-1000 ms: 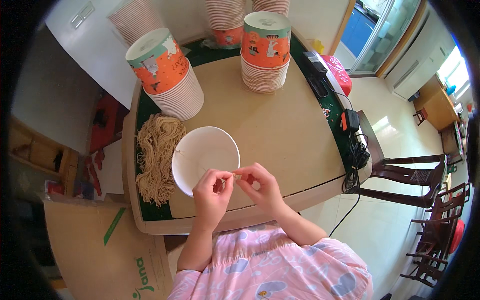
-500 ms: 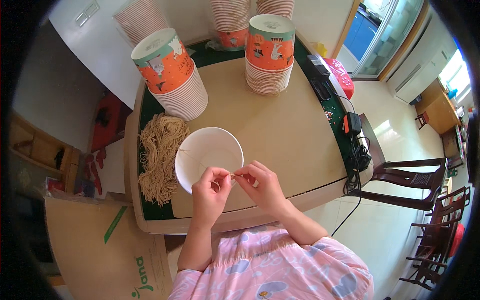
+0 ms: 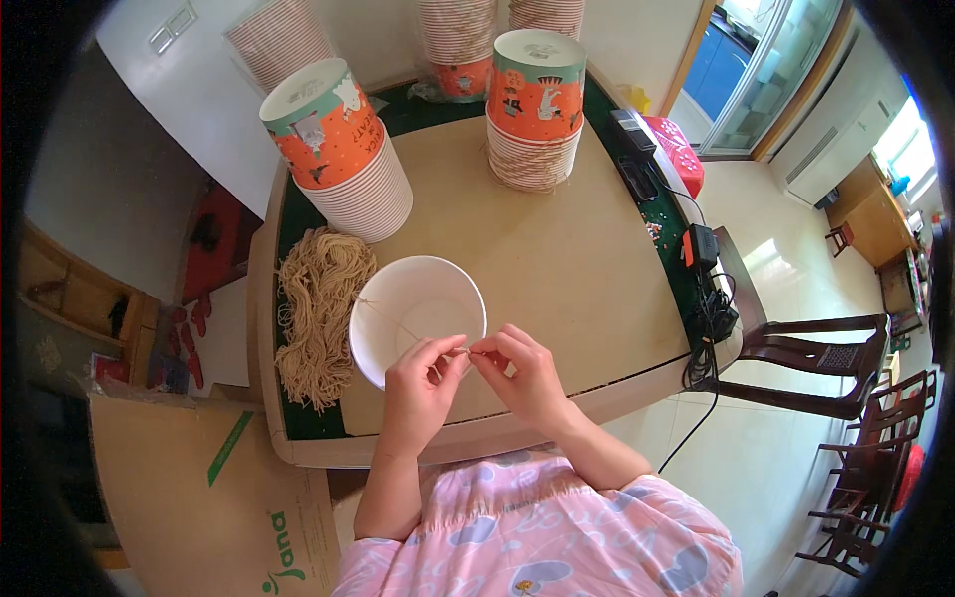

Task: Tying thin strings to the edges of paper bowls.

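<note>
A white paper bucket [image 3: 373, 338] lies tipped with its open mouth toward me, just beyond my hands. A thin tan cord [image 3: 386, 316] runs from its left rim across the opening toward my fingers. My left hand [image 3: 422, 383] pinches the cord at the near right of the rim. My right hand [image 3: 524, 376] meets it there, thumb and forefinger closed on the cord too. The fingertips hide the cord's end and any knot. Left of the bucket, a loose bundle of tan cords [image 3: 320, 313] lies along the table edge.
Two inverted stacks of orange-and-green paper buckets, a left stack [image 3: 338, 149] and a right stack [image 3: 537, 109], stand on the brown board [image 3: 587, 269]. More wrapped stacks [image 3: 458, 45] are behind. Black adapters and cables [image 3: 711, 298] line the right edge; a cardboard box [image 3: 169, 478] stands lower left.
My fingertips have shifted slightly at the cord, the left ones a little to the right. The cord across the bucket mouth shows more clearly. Everything else stays in place.
</note>
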